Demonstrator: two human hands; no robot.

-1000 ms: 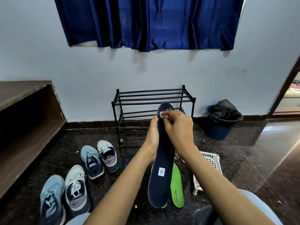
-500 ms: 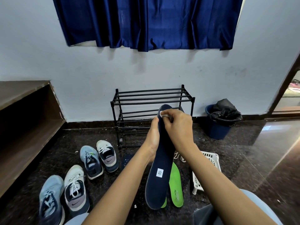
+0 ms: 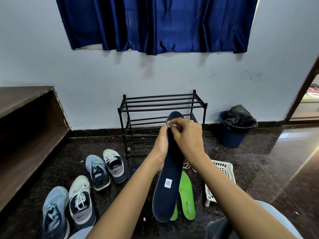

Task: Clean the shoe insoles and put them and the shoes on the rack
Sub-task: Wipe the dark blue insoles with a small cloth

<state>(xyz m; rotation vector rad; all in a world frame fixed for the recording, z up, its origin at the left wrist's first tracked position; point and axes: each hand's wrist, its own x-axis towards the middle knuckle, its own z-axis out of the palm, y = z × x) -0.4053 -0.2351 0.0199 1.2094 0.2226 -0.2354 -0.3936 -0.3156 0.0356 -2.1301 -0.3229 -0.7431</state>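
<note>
Holding a dark blue insole upright in the middle of the frame, the left hand grips its left edge near the toe end. The palm faces the camera, and the fingers curl behind the insole, out of sight. The right hand has its fingers bunched tight, pinching a small white wipe against the top of the insole, just below the rounded toe. A small white label sits on the lower half of the insole, whose heel end hangs low, right of centre.

Behind that heel, a green insole lies flat on the dark floor, and a second green insole peeks out beside it, mostly hidden. A black rack stands against the pale wall in the centre of the frame, its bars bare.

At the lower left, four shoes sit on the floor in two pairs. A light blue sneaker and a white sneaker lie nearer the rack. A second white sneaker and a second light blue sneaker lie closer to the bottom edge.

Right of the forearms is a white plastic basket. Further right, by the wall, stands a blue bucket lined with a black bag. A blue curtain hangs across the top, and a brown wooden shelf fills the left edge.
</note>
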